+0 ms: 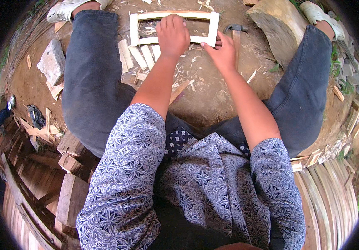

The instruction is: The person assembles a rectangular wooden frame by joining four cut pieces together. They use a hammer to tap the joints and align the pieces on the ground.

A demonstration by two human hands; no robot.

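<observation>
A pale rectangular wooden frame (134, 30) stands or lies on the dirt ahead of me, between my feet. My left hand (173, 36) is over the middle of it, crossing the near rail. Its fingers are curled and closed, and their tips are hidden, so what they hold cannot be made out. At the frame's near right corner my right hand (222, 51) is closed on the wood, thumb on the near side. A hammer (236, 28) with a dark head and wooden handle lies just right of that hand, partly covered by it.
Short wooden slats (137, 57) and shavings are scattered left of and below the frame. A large stone (280, 31) sits at the far right, a smaller grey rock (52, 62) at the left. Beside my left leg are wooden blocks (71, 143); stacked planks (323, 200) lie lower right.
</observation>
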